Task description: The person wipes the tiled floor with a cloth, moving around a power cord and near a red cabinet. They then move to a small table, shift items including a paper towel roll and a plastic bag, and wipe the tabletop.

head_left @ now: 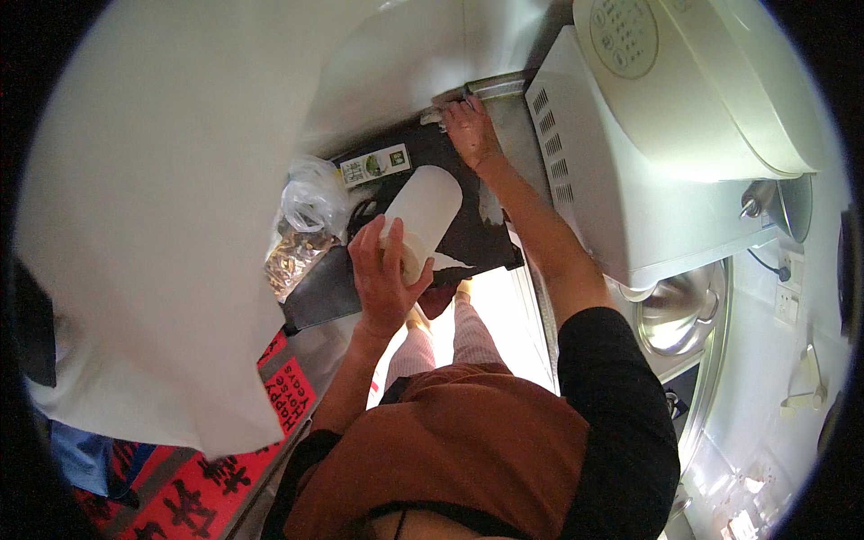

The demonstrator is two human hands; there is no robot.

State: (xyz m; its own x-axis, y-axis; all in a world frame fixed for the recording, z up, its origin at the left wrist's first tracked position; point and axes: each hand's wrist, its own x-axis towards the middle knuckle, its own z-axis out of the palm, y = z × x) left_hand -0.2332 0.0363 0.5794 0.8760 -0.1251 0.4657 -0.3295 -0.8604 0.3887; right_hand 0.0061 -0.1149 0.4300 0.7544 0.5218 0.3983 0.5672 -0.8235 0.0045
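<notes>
My left hand [386, 278] grips the near end of a white paper towel roll [432, 199], which lies tilted over a black surface [472, 236]. A torn paper edge [451, 262] hangs beside the roll's core end. Farther forward, my right hand [472, 135] reaches to the back edge by the wall, fingers bent. Crumpled white paper [432, 119] pokes out at its fingertips; what lies under the fingers is hidden. Left of the roll are a white and green carton [376, 165] with writing, a clear plastic bag [314, 192] and a packet of brown dried food [298, 260].
A white microwave oven [594, 175] with side vents stands at the right, a cream appliance [682, 88] on top. Behind it sits a steel lid [675, 314]. White cloth [169, 223] hangs close on the left, above red banners [189, 496] with writing.
</notes>
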